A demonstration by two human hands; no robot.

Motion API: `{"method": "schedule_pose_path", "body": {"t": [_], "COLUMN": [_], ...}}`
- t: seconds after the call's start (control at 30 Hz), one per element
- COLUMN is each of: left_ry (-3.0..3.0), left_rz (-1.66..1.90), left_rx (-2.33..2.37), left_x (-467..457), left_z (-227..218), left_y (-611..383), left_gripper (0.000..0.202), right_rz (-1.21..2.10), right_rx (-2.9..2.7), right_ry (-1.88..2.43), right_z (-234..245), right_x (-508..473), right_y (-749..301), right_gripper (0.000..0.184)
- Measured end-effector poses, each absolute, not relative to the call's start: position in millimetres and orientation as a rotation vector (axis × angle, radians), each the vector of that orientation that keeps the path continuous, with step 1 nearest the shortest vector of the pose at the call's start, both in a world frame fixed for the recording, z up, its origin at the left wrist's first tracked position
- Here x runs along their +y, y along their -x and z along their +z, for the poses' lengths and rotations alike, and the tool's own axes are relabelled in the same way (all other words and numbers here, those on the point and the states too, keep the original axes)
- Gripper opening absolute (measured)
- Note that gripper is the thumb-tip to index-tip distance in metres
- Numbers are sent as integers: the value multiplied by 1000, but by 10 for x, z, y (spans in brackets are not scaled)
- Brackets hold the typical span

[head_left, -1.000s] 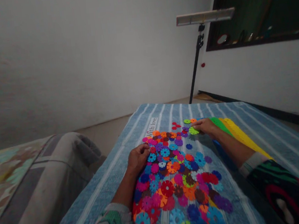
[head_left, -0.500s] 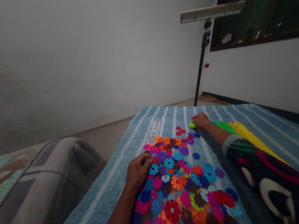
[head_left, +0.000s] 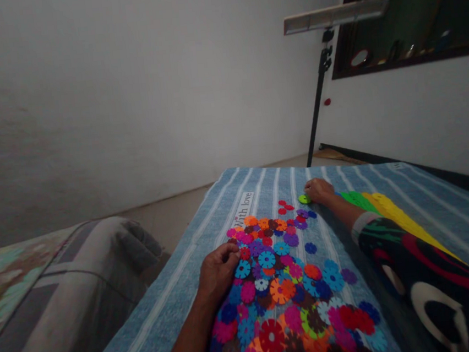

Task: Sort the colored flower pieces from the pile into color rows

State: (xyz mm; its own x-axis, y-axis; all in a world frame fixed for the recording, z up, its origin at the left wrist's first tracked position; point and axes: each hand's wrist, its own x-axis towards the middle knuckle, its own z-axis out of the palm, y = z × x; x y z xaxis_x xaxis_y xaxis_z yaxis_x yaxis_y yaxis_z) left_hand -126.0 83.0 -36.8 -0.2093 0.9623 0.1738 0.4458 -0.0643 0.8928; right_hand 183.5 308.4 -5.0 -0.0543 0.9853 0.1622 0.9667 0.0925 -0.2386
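A long heap of colourful notched plastic discs point(head_left: 266, 260), shaped like flowers, spreads over the striped blue cloth point(head_left: 179, 292). At the heap's left edge is my left hand point(head_left: 218, 269), its fingers curled and pressed together; what they hold, if anything, is hidden. My right hand point(head_left: 319, 190) is farther off, beyond the heap, with closed fingers at the right edge of a lime-green disc point(head_left: 304, 198). That disc looks flat on the cloth. Small red discs point(head_left: 283, 207) lie to its left, and purple and blue ones point(head_left: 303, 213) nearer to me.
Rows of green discs point(head_left: 357, 200) and yellow discs point(head_left: 404, 220) lie right of my right hand, partly behind the sleeve. A light on a black stand point(head_left: 315, 113) rises behind the cloth. At left is a grey draped cover point(head_left: 102, 271).
My right hand has shifted slightly right, and more of the lime-green disc shows, now looking flatter. My left hand stays at the heap's edge. The whole view has moved a little.
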Motion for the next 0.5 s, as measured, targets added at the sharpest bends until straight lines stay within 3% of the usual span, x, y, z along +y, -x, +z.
{"method": "schedule_pose_path", "body": {"t": [0.23,0.5], "left_ry": [-1509,-1514], "left_rz": [1231,1236], "left_rx": [1678,1672], "left_x": [814,820], "left_z": [-323,-356], "left_y": [1239,1237], "left_gripper": [25,23], "right_rz": [124,144], "right_rx": [-2413,-2509], "right_ry": [1776,1747], "right_z": [-56,-94], "right_x": [3003,3042], "right_y": [-1799,-1812], "right_gripper": [45,28]}}
